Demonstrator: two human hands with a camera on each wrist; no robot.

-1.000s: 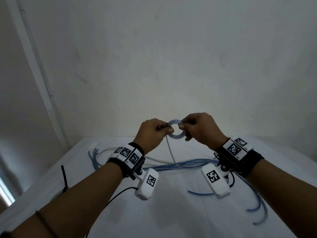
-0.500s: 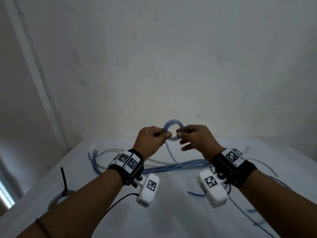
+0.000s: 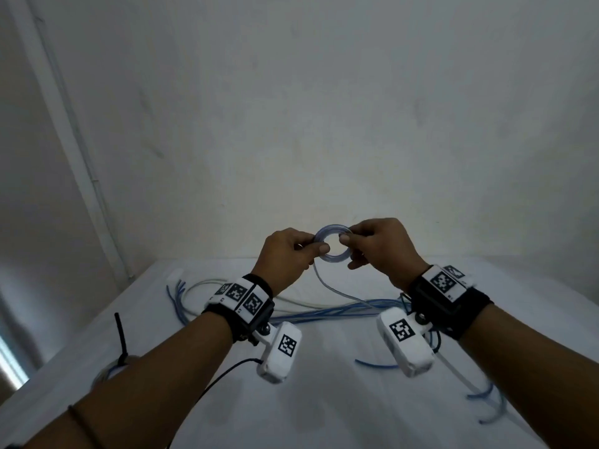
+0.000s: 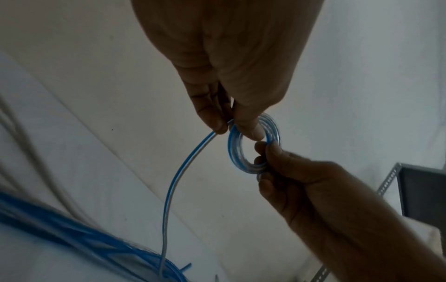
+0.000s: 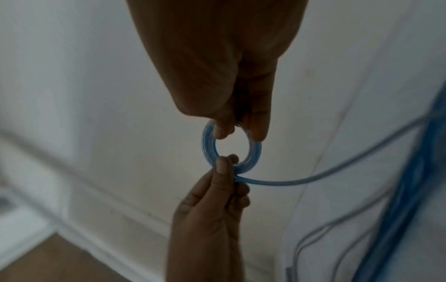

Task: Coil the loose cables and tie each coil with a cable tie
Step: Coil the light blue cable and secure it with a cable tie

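Above white table (image 3: pixel 324 400), at mid-frame: small blue-and-clear cable coil (image 3: pixel 334 243) held in air between both hands. Left hand (image 3: pixel 285 257) at coil's 9 o'clock, thumb and forefinger pinching coil rim, other fingers curled; forearm reaching in from 7 o'clock. Right hand (image 3: pixel 379 246) at coil's 3 o'clock, thumb and fingertips pinching opposite rim, forearm from 5 o'clock. Cable tail (image 3: pixel 327 286) drops from coil toward 6 o'clock, down to loose blue cables (image 3: pixel 324 314) on table. Tied coil with black cable tie (image 3: pixel 120 338) at 8 o'clock, near table's left edge.
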